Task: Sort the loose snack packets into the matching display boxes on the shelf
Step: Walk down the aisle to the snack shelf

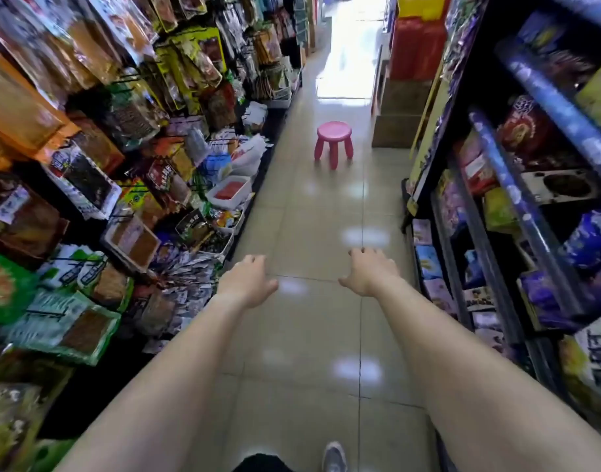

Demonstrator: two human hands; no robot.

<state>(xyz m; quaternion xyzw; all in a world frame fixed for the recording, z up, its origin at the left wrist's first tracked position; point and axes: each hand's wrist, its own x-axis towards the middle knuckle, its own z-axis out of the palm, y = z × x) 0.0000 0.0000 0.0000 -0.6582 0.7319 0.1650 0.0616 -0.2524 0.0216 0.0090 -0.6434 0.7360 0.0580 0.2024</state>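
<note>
Left hand and right hand reach out over the aisle floor, fingers relaxed, grasping nothing. Packets, apparently loose, lie heaped at the left shelf edge, just beside the left hand. Boxes sit farther along. A stool stands mid-aisle.

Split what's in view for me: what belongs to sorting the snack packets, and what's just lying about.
For the job:
loose packets, heaped low on the left
white display box
left hand and right hand, both empty

Just lying about:
pink stool in the aisle
cardboard cartons beyond it
right-side shelves
</note>
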